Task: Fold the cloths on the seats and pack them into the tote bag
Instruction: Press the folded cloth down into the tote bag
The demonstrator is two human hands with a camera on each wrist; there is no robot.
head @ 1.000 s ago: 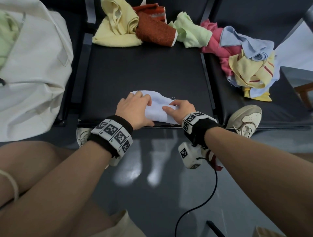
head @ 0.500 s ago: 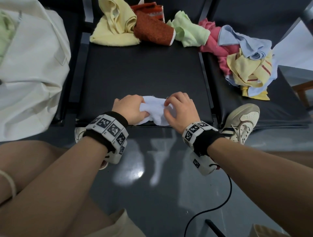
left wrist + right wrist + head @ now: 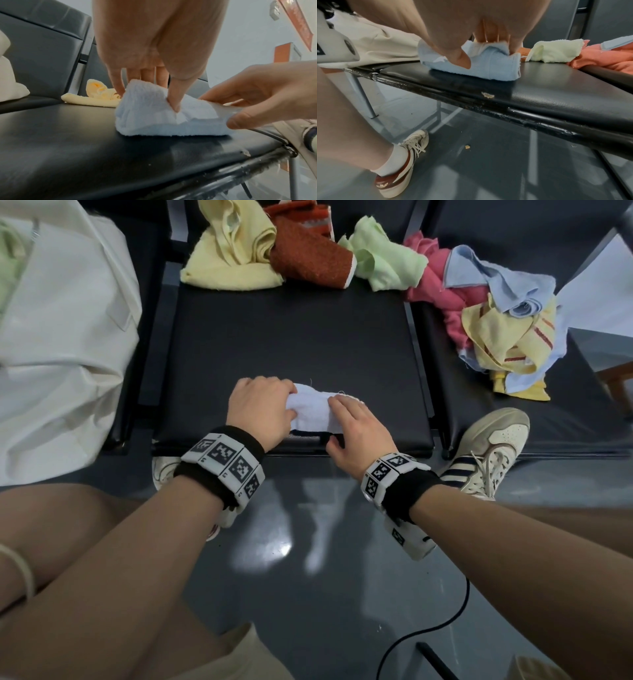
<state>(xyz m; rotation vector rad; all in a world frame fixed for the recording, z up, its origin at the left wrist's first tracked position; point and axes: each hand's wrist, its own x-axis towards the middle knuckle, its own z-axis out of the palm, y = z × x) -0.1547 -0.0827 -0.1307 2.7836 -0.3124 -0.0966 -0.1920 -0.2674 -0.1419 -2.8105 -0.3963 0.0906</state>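
Both hands pinch the folded white cloth at the middle seat's 6 o'clock edge. The left hand grips its 9 o'clock end, thumb on top; the right hand seemingly clasps the 3 o'clock end.

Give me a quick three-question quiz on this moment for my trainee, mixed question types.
1. True or false: both hands grip the white cloth on the middle seat.
2. Multiple choice: the tote bag lies A) on the floor, B) to the left of the middle seat, C) on the right seat.
3. Fill in: the rust-red cloth lies between a yellow cloth and a pale ____ cloth.

Key
1. True: the left hand pinches one end, the right hand the other.
2. B
3. green
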